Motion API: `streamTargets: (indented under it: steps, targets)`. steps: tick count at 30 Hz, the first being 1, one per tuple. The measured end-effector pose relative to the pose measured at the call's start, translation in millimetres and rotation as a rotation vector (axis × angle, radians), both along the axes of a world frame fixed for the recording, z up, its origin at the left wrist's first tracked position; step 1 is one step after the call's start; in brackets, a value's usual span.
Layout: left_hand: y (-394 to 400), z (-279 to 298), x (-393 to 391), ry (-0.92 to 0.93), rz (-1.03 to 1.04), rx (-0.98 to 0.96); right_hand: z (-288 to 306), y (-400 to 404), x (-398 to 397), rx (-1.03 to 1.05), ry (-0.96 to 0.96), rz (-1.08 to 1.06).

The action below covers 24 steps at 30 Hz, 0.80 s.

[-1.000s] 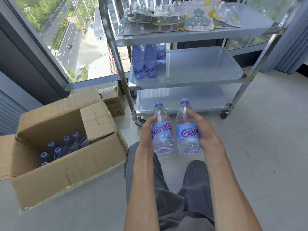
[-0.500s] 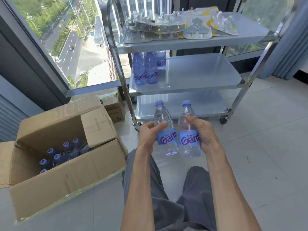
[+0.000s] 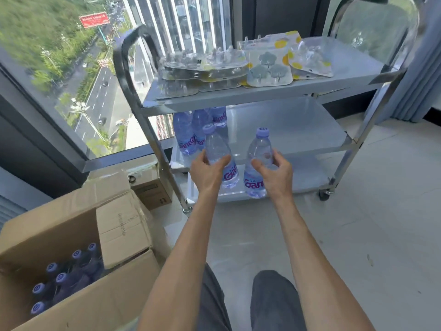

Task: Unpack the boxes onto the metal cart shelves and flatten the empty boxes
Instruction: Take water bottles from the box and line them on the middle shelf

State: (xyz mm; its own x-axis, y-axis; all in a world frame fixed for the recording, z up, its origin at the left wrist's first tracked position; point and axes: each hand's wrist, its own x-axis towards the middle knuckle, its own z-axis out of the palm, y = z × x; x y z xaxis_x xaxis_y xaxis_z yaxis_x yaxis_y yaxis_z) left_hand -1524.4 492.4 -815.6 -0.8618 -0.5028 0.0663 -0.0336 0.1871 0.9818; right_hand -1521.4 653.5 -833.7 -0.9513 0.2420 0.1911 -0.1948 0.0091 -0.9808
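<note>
My left hand (image 3: 207, 172) grips a clear water bottle (image 3: 218, 149) with a purple cap, tilted slightly left. My right hand (image 3: 274, 172) grips a second bottle (image 3: 259, 151) held almost upright. Both bottles hang in front of the metal cart's middle shelf (image 3: 298, 130), just right of three bottles (image 3: 191, 132) standing at that shelf's left end. An open cardboard box (image 3: 78, 235) at lower left holds several more purple-capped bottles (image 3: 64, 278).
The cart's top shelf (image 3: 238, 96) carries several clear blister packs (image 3: 267, 65). The bottom shelf (image 3: 305, 177) is bare. A smaller closed box (image 3: 150, 189) sits between the big box and the cart. A floor-length window lies to the left, a curtain (image 3: 420, 68) to the right.
Both hands have carried the bottles up and forward from over my lap to the front of the middle shelf. The bottles have spread a little apart.
</note>
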Motion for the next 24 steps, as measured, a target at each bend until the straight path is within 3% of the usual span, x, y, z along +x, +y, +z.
streamTargets:
  steps: [9,13,24]
  targets:
    - [-3.0,-20.0,-82.8,-0.102,0.276,-0.127,-2.0,-31.0,-151.5,0.100,0.072,0.039]
    - [-10.4,-22.5,-94.6,-0.072,0.273,-0.168,-9.2,-53.6,-203.6,0.161,0.064,0.121]
    - [-16.4,-27.1,-109.1,-0.079,0.252,-0.178,-20.7,-100.2,-277.9,0.202,0.007,0.077]
